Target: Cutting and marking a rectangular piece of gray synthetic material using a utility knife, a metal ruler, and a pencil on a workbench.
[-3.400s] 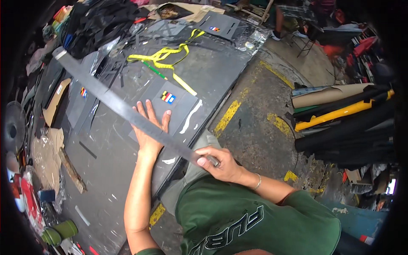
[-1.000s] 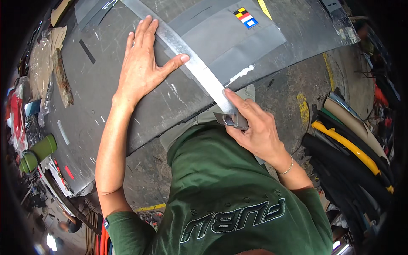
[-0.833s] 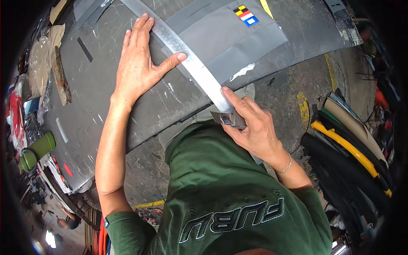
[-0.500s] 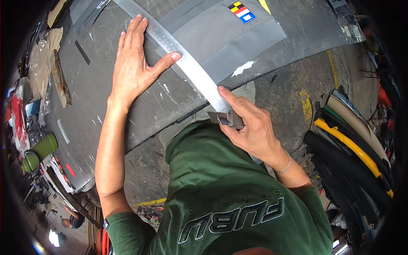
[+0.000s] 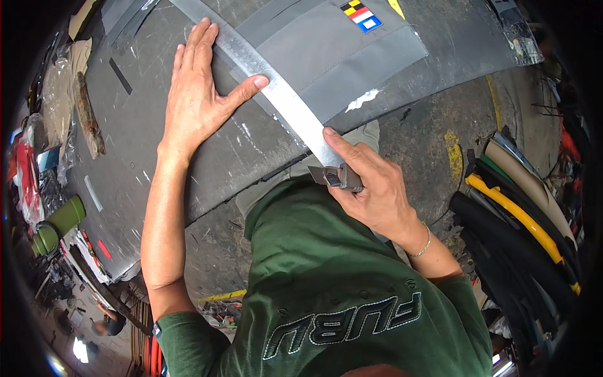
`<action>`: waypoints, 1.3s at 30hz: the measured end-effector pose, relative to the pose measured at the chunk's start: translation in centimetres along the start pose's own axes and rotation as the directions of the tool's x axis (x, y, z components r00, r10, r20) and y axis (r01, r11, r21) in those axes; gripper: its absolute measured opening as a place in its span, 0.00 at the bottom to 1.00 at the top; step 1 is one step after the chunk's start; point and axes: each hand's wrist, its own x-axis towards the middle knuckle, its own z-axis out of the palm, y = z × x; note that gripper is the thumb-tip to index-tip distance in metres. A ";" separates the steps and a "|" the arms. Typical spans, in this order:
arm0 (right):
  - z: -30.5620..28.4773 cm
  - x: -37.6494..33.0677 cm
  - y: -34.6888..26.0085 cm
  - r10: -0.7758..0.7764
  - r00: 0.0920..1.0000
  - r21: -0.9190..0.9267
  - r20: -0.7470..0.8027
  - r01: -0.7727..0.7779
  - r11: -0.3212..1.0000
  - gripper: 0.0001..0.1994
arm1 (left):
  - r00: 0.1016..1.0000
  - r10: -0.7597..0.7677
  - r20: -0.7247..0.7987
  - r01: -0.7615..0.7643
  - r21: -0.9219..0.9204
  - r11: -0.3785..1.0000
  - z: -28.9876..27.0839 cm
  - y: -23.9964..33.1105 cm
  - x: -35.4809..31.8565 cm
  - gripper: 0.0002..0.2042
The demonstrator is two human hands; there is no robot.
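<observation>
A long metal straightedge [image 5: 292,103] lies slantwise over a sheet of grey fabric [image 5: 326,63] on the dark worktable. My left hand [image 5: 200,94] is spread flat, its fingertips and thumb resting on the straightedge's left side. In my right hand [image 5: 374,188], at the table's near edge, is a utility knife [image 5: 342,178] with its wide blade pointing left. My right index finger reaches onto the near end of the straightedge. The fabric carries a patch of small coloured flags [image 5: 362,17] and stitched lines.
The scratched dark tabletop [image 5: 245,151] has a ragged near edge. At left are a strip of wood [image 5: 90,116], clear plastic wrapping and a green bottle [image 5: 59,225]. Black, yellow and tan rolls [image 5: 515,213] stand at right. A person [image 5: 111,322] is far off, lower left.
</observation>
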 end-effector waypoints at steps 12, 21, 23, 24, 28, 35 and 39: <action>0.0 0.1 0.6 -0.074 0.997 -0.148 0.001 0.074 0.986 0.37 | 1.000 -0.005 -0.002 0.005 -0.034 0.999 -0.1 0.3 0.0 0.53; 0.0 0.2 0.5 -0.061 0.998 -0.164 0.012 0.062 0.985 0.36 | 1.000 0.005 0.011 -0.005 -0.020 1.000 0.0 0.0 0.1 0.57; 0.1 0.1 0.5 -0.050 0.999 -0.170 0.014 0.052 0.984 0.36 | 1.000 0.008 0.003 -0.008 -0.017 1.000 0.0 0.1 0.1 0.58; 0.1 0.1 0.5 -0.049 0.999 -0.171 0.016 0.051 0.984 0.36 | 1.000 0.007 0.004 -0.007 -0.018 1.000 0.0 0.1 0.1 0.58; 0.1 0.0 0.6 -0.033 0.999 -0.168 0.018 0.036 0.985 0.35 | 1.000 -0.005 0.002 0.005 -0.034 0.999 -0.1 0.3 0.1 0.55; 0.2 0.2 0.5 -0.031 0.999 -0.146 0.014 0.033 0.989 0.34 | 1.000 -0.018 0.006 0.019 -0.054 0.998 0.0 0.2 0.1 0.54; 0.2 0.1 0.5 -0.037 0.999 -0.147 0.006 0.038 0.988 0.34 | 1.000 0.008 0.008 -0.008 -0.004 1.000 0.1 0.0 0.2 0.58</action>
